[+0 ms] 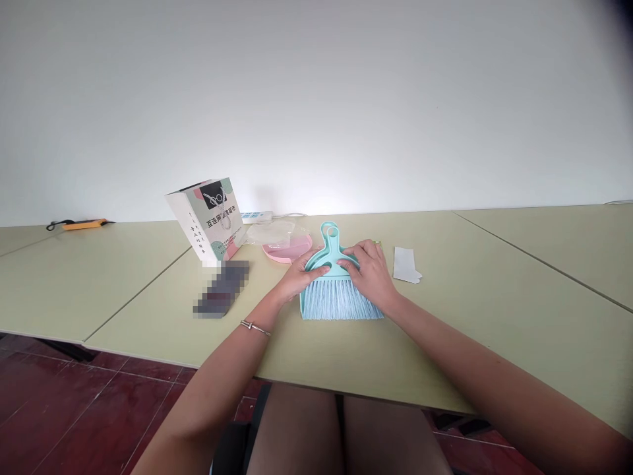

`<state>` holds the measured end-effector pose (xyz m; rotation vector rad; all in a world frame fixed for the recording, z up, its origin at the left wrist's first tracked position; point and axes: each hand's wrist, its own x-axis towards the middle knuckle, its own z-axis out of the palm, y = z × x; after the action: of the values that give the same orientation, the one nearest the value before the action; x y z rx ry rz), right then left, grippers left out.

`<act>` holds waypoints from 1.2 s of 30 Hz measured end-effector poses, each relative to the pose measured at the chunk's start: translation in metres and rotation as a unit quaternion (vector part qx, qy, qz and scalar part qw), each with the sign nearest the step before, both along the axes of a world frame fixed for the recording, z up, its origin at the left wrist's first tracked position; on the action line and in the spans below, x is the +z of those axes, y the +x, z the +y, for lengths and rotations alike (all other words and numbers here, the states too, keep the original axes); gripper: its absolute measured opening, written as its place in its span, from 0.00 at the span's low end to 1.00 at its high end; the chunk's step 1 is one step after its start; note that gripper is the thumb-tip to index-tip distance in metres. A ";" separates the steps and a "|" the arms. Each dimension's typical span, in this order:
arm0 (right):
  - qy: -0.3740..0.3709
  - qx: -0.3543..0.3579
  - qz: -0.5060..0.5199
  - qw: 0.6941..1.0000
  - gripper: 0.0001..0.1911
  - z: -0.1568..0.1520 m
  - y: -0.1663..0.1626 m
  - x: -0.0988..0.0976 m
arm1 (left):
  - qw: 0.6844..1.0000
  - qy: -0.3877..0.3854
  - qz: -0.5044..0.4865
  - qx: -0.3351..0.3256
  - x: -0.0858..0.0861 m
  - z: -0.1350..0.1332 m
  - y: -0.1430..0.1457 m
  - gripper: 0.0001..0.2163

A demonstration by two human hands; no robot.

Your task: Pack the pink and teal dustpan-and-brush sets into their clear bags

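A mint-green hand broom (341,300) with pale blue bristles lies against a matching dustpan (301,307), whose handle loop shows behind the broom's. Their handles point away from me and the bristles towards me. At the left side, my left hand (298,275) grips the pair, its thumb on the broom's head and its other fingers mostly hidden beneath. From the right, my right hand (372,272) closes on the broom's head, thumb and bent fingers pressed near the base of the handle. Part of the dustpan is covered by the broom and my hands.
A pink dish-like container (284,254) and clear plastic wrapping (270,233) lie beyond my left hand. A printed paper bag (217,224) stands left, behind a pixelated dark object (222,290). White paper (405,264) lies right; an orange item (85,225) lies far left.
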<state>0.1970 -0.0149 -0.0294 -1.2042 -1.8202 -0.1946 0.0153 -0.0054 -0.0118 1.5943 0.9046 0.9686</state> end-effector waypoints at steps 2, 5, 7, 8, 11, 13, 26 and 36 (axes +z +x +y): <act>-0.009 0.004 0.018 1.000 0.13 -0.001 0.001 0.000 | 1.000 -0.001 0.012 0.014 -0.001 0.001 0.000 0.27; -0.043 0.015 0.066 0.997 0.21 0.000 0.005 -0.001 | 0.999 0.005 0.026 0.028 -0.004 0.003 -0.001 0.26; -0.101 0.029 0.110 0.988 0.28 0.001 0.010 -0.001 | 0.999 0.012 0.028 0.034 -0.005 0.004 -0.002 0.25; -0.146 0.038 0.134 0.979 0.30 0.001 0.013 0.000 | 0.999 0.015 0.029 0.037 -0.006 0.005 -0.002 0.24; -0.298 0.074 0.184 0.934 0.29 0.002 0.018 0.004 | 0.998 0.018 0.035 0.041 -0.008 0.006 -0.003 0.24; -0.345 0.100 0.195 0.913 0.25 0.000 0.018 0.008 | 0.998 0.027 0.043 0.040 -0.008 0.007 -0.003 0.23; -0.284 0.119 0.157 0.938 0.19 -0.015 0.000 0.018 | 0.988 0.019 0.149 0.021 0.024 0.000 -0.014 0.18; -0.253 0.097 0.110 0.956 0.18 -0.020 -0.007 0.019 | 0.983 0.099 0.153 0.033 0.024 -0.003 -0.007 0.20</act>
<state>0.1897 -0.0352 -0.0104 -1.3143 -1.8273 0.5305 0.0078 -0.0084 0.0125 1.9307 1.1034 0.8940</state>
